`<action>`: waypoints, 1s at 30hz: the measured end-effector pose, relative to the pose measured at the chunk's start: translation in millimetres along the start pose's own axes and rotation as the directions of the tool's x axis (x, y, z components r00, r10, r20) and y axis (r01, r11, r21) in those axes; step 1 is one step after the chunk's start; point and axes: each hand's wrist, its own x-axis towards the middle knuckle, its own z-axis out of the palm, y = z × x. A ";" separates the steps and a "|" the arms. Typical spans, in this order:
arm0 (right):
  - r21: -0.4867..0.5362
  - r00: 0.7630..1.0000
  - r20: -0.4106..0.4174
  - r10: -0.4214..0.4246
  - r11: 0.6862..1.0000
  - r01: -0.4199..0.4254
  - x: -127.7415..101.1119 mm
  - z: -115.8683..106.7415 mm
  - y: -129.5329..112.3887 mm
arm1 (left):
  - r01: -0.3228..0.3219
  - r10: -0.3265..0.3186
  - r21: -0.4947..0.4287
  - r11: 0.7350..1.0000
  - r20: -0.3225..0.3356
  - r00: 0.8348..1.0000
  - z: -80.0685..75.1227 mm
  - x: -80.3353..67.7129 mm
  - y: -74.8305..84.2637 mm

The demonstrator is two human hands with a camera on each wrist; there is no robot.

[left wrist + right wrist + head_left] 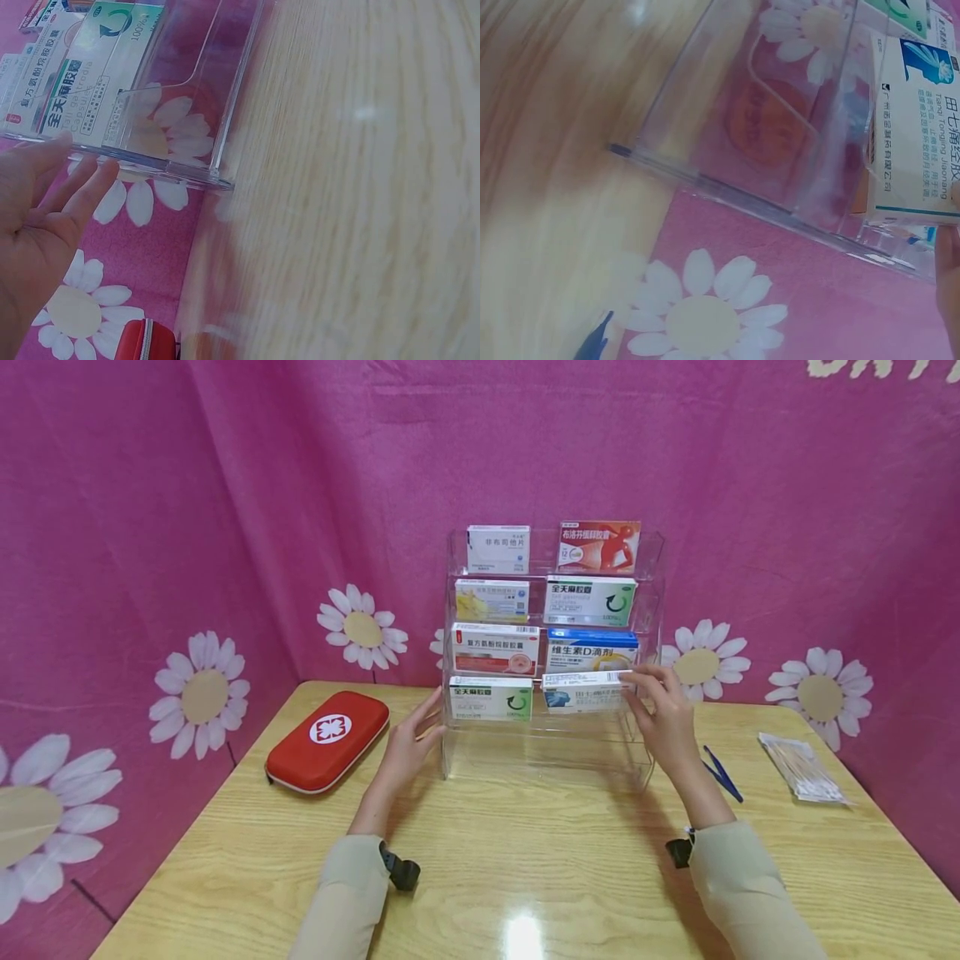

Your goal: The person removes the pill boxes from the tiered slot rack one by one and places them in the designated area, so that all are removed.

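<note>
A clear acrylic tiered rack [540, 752] [202, 97] [742, 135] stands mid-table with medicine boxes on every tier. My right hand [660, 706] [949, 292] pinches the right end of a white and blue box [585, 692] [919, 135] at the bottom tier's right side; the box sits slightly askew. Straight-fingered, my left hand [411, 739] [45, 217] lies against the rack's left wall, beside a white and green box [491, 697] [97, 75] in the bottom left slot.
A red first-aid case [327, 741] [146, 341] lies left of the rack. Blue tweezers [722, 772] [592, 341] and a pack of cotton swabs [801, 767] lie to the right. Pink daisy-print cloth [150, 527] walls the wooden table [525, 877].
</note>
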 end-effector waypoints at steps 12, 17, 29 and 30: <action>0.021 0.995 -0.103 -0.017 1.000 0.019 4.7 -5.7 -21.9 | -0.005 0.005 0.002 1.000 -0.011 1.000 1.3 -0.3 -0.2; 0.027 0.994 -0.097 -0.045 0.998 0.048 1.7 -7.5 -34.3 | 0.009 -0.009 0.009 1.000 -0.011 1.000 1.2 -3.1 10.4; 0.134 0.995 -0.017 -0.094 0.986 0.095 -15.2 4.7 -63.2 | 0.006 -0.006 0.029 1.000 -0.004 1.000 1.2 -3.8 11.8; 0.143 0.995 -0.007 -0.095 0.985 0.095 -16.8 6.4 -65.3 | 0.006 -0.006 0.037 0.999 -0.006 1.000 1.7 -2.6 7.6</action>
